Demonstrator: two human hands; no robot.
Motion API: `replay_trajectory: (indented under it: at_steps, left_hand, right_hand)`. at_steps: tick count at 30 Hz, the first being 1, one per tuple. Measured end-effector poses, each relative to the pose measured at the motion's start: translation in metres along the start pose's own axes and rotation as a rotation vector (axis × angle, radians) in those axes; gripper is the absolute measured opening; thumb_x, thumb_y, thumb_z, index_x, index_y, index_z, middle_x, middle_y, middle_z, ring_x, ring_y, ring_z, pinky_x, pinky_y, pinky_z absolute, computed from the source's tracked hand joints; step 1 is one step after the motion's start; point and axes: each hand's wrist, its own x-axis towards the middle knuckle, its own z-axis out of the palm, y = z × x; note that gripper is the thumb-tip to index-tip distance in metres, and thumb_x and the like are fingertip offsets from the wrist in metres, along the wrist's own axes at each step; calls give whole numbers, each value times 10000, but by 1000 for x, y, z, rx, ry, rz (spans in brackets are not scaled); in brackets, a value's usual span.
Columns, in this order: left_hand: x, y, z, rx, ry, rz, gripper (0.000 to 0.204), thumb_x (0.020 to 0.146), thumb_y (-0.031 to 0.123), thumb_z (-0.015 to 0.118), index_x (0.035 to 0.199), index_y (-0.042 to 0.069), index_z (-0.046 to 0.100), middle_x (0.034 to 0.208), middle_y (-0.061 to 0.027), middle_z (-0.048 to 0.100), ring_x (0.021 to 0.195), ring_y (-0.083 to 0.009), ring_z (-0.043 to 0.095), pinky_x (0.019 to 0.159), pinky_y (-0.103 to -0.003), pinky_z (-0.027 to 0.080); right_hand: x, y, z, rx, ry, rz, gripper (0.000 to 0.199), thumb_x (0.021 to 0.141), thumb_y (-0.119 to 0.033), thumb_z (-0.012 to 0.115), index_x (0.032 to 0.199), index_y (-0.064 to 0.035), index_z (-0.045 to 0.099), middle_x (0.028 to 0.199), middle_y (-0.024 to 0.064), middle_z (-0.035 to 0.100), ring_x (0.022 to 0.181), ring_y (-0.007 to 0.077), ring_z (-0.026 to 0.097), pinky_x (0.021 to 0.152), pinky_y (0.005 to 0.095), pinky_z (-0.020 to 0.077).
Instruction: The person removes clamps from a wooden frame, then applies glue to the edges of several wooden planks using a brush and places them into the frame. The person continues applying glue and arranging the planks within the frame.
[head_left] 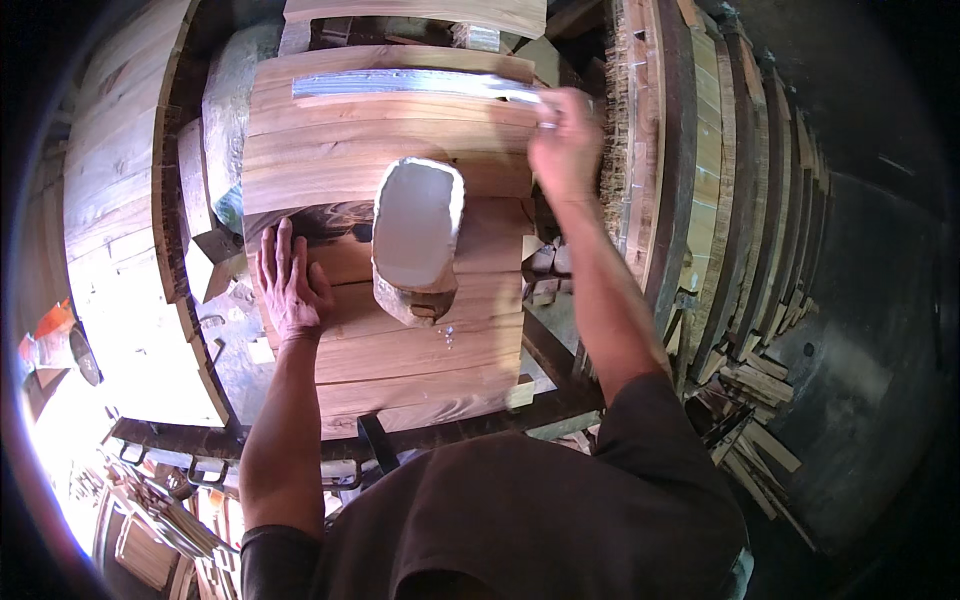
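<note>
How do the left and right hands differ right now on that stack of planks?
The left hand lies flat, fingers spread, on the near left side of the wooden planks; the right hand reaches to the far right edge, closed on the end of a long metal blade. Both are bare.

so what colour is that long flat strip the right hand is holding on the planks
Shiny silver-grey metal strip, held at its end by the right hand; head view.
</note>
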Motion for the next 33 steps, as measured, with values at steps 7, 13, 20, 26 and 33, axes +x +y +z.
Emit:
replay_trajectory:
  at_steps: [7, 13, 20, 26, 33]
  left_hand:
    - [5, 5, -5, -2, -19, -1, 433, 911, 160, 559, 1313, 6, 602, 1587, -133, 422, 1487, -395, 334, 1206, -564, 247]
    - [5, 5, -6, 18, -29, -1, 432, 923, 167, 552, 1321, 8, 601, 1599, -128, 410, 1499, -390, 317, 1214, -562, 238]
    - [4, 1, -2, 6, -8, -6, 424, 914, 173, 551, 1304, 14, 605, 1601, -130, 405, 1487, -399, 330, 1214, -559, 243]
    - [4, 3, -6, -26, -20, -22, 457, 879, 152, 569, 1317, 27, 596, 1605, -137, 398, 1494, -401, 317, 1222, -552, 230]
    - [7, 5, -8, -38, -20, -47, 433, 875, 157, 569, 1284, 23, 613, 1588, -141, 422, 1480, -404, 345, 1205, -561, 257]
  right_hand:
    - [-16, 114, -92, -333, 187, 97, 181, 861, 65, 590, 957, -76, 651, 870, 109, 668, 814, 250, 643, 760, 357, 518]
    - [-13, 73, -77, -108, 102, 95, 226, 831, 109, 598, 987, -36, 672, 960, 120, 666, 896, 251, 657, 834, 336, 515]
    - [-15, 77, -100, -299, 59, -24, 397, 679, 175, 508, 979, -51, 635, 942, 147, 634, 873, 340, 630, 779, 441, 510]
    - [14, 17, -21, -73, -30, -190, 244, 768, 119, 651, 945, -47, 627, 931, 137, 639, 899, 345, 640, 779, 456, 514]
    - [41, -60, 76, 180, -112, -430, 257, 722, 142, 647, 909, -34, 642, 913, 100, 655, 876, 269, 670, 729, 407, 550]
